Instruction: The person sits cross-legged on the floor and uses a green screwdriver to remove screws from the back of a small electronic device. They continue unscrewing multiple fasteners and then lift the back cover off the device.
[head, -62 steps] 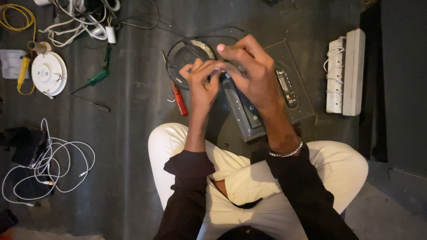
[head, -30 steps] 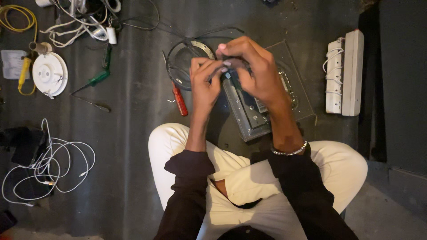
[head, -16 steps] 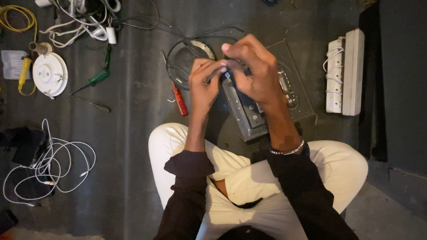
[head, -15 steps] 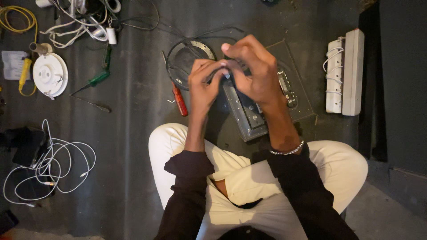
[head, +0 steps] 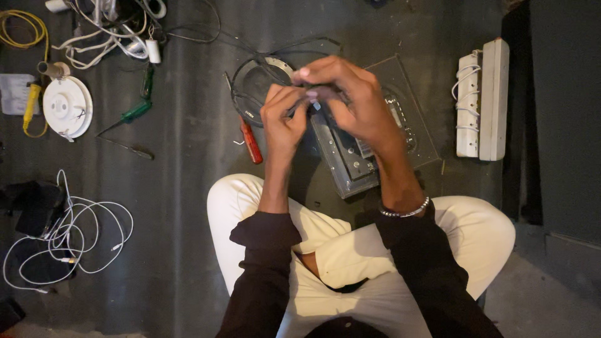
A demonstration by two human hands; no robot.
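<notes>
The person sits cross-legged on the dark floor (head: pixel 175 206), knees in pale trousers nearest the camera. Just beyond them, the left hand (head: pixel 283 119) and right hand (head: pixel 350 103) meet above an opened grey device (head: pixel 350 163) lying flat on the floor. Both grips are pinched closed on a small part with thin dark wires (head: pixel 313 95); what the part is cannot be made out. Judging by the open casing, the work looks mid-way: the device is apart and not reassembled. A red screwdriver (head: pixel 251 141) lies just beside the left hand, untouched. Farther off lie a green screwdriver (head: pixel 134 112), a round white fitting (head: pixel 66 106) and a white power strip (head: pixel 482 100).
</notes>
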